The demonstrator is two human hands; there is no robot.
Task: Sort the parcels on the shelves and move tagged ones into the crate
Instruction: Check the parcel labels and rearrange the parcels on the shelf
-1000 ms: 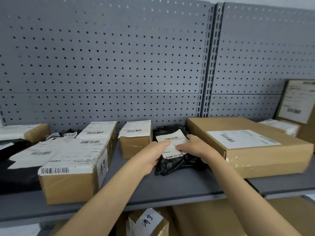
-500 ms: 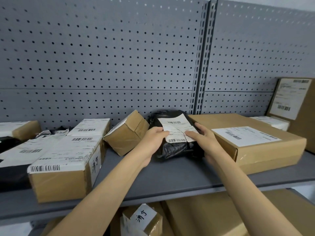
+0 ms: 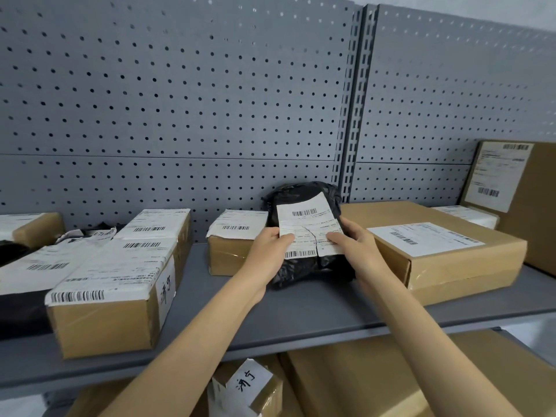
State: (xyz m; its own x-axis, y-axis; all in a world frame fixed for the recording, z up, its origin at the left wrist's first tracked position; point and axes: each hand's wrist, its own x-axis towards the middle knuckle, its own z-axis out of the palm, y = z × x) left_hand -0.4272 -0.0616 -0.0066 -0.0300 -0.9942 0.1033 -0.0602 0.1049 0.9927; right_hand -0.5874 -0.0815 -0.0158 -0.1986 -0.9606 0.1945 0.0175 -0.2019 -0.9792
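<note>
A black plastic parcel (image 3: 304,272) with a torn white shipping label (image 3: 307,227) is tilted up on the grey shelf (image 3: 301,314), its label facing me. My left hand (image 3: 267,254) grips its left side, thumb on the label. My right hand (image 3: 358,251) grips its right side, thumb also on the label. A small cardboard box (image 3: 231,245) lies flat just left of the parcel. No crate is in view.
A wide flat box (image 3: 445,254) lies right of the parcel, and a tall box (image 3: 520,200) leans at the far right. Left are two labelled boxes (image 3: 114,296), one with handwriting, and black bags (image 3: 18,302). More boxes (image 3: 249,389) sit on the shelf below. Perforated panel behind.
Both hands have tipped the black parcel more upright, label toward me. The small box to its left, tilted half a second ago, now lies flat again.
</note>
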